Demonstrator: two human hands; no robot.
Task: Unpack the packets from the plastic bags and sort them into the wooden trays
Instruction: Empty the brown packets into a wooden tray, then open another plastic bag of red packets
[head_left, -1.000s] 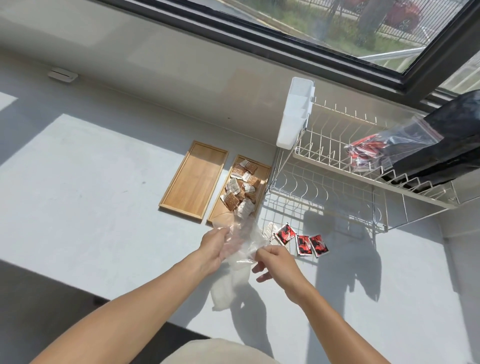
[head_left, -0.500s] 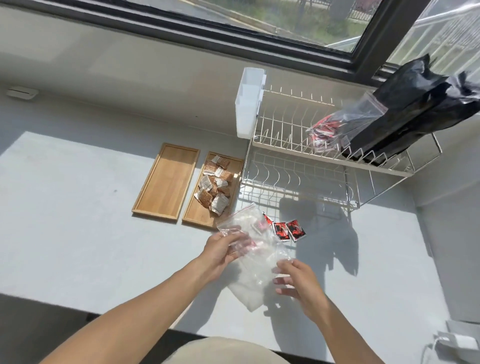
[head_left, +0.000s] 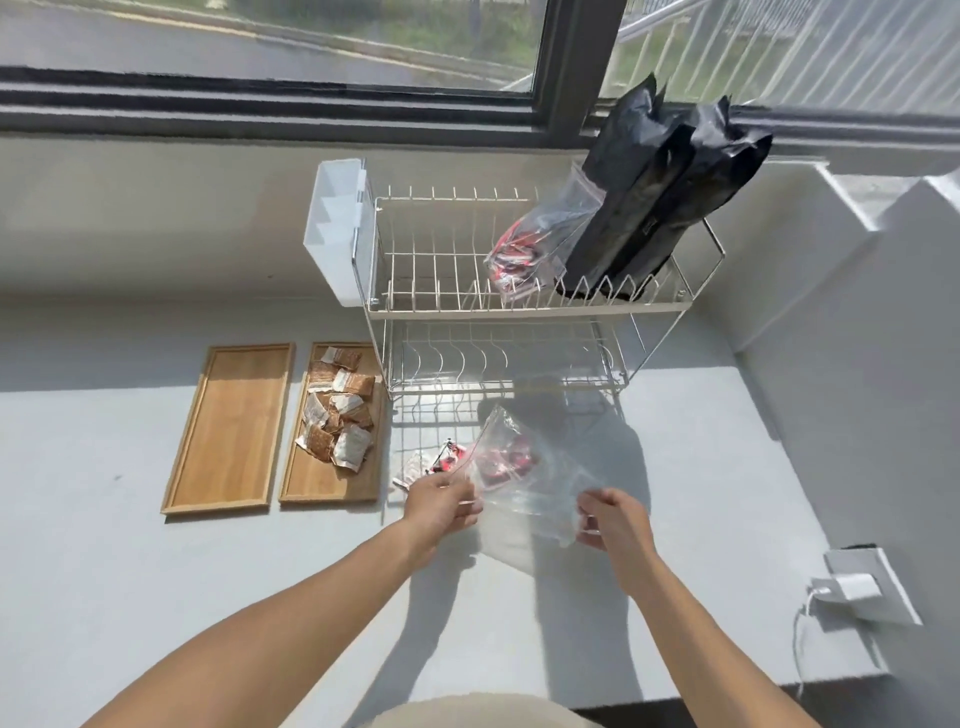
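on my far left the first wooden tray (head_left: 228, 428) lies bare on the grey counter (head_left: 104, 519). just beside it, the second wooden tray (head_left: 332, 426) holds a heap of brown-and-white packets (head_left: 337, 410). further right i have a few red-and-black packets (head_left: 441, 460) lying on the counter in front of the wire dish rack (head_left: 519, 306), partly seen through plastic. my left hand (head_left: 441, 506) is pinched shut on one edge of a clear plastic bag (head_left: 524, 493), and my right hand (head_left: 613, 522) is closed on the bag's other side, so it hangs stretched between them above the counter. whether the bag is empty i cannot tell. up on the rack's top shelf a second clear bag of red packets (head_left: 524, 249) leans against tall black pouches (head_left: 649, 197). a white plastic holder (head_left: 337, 228) hangs on the rack's left end. at far right a white charger (head_left: 847, 592) sits in a wall socket.
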